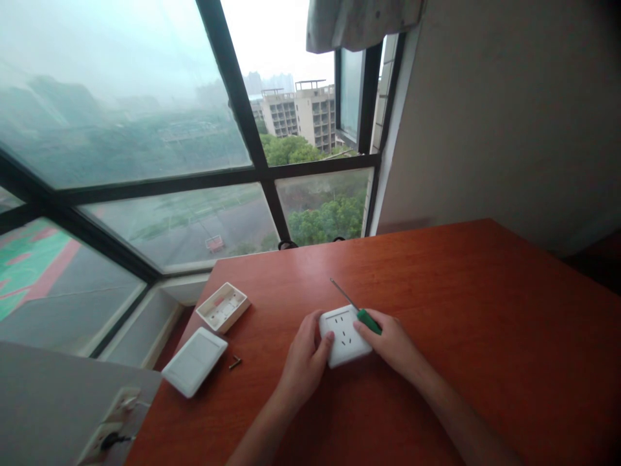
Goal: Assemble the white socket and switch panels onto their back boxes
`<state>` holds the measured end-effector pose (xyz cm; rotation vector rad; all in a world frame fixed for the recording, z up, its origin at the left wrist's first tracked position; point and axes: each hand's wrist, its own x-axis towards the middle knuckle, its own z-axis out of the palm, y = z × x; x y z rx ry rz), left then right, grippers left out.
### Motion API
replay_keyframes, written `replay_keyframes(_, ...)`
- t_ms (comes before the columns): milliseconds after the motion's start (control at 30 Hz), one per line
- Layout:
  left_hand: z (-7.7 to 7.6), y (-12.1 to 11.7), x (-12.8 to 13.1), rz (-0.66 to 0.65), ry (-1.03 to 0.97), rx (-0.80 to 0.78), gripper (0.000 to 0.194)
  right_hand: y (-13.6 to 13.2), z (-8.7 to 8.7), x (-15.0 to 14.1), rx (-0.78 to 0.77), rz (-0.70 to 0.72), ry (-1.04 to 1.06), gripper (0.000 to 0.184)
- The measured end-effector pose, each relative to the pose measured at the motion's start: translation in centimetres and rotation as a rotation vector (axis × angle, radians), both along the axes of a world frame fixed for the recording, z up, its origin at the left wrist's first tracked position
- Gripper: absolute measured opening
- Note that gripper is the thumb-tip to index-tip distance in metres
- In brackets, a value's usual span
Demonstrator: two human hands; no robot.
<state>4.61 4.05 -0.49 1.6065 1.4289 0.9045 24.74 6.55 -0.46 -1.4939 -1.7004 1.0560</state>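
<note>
Head view, window (184,129) ahead, table (460,291) below

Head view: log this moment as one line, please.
Left hand: holding socket plate | Right hand: holding green-handled screwdriver, tip clear of plate | Tabletop: open box, white cover, screws

A pale curtain (363,24) is hanging by the dark-framed window (259,173); outside, trees (288,150) are fronting a building (317,113). A black plug (111,440) is sitting in a wall outlet (93,448).
</note>
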Motion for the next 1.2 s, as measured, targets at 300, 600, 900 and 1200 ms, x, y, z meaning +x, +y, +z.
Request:
replay_keyframes(300, -0.8, 0.0, -0.1, -0.007, -0.037, -0.007, 0.043, 0.2, -0.6, 0.1, -0.018, 0.014, 0.036, 0.037)
replay_keyframes(600, -0.8, 0.0, -0.1, -0.006, -0.059, 0.002, 0.042, 0.1, -0.6, 0.0, -0.023, 0.006, 0.078, 0.034)
replay_keyframes(900, 0.6, 0.8, 2.8, -0.008, -0.077, 0.061, 0.039, 0.3, 0.7, 2.9, -0.074, -0.039, 0.148, 0.039)
replay_keyframes(1200, 0.5, 5.5, 13.2, -0.165, 0.066, 0.082, 0.036, 2.0, 0.6, 13.0, -0.153, -0.212, 0.110, 0.054)
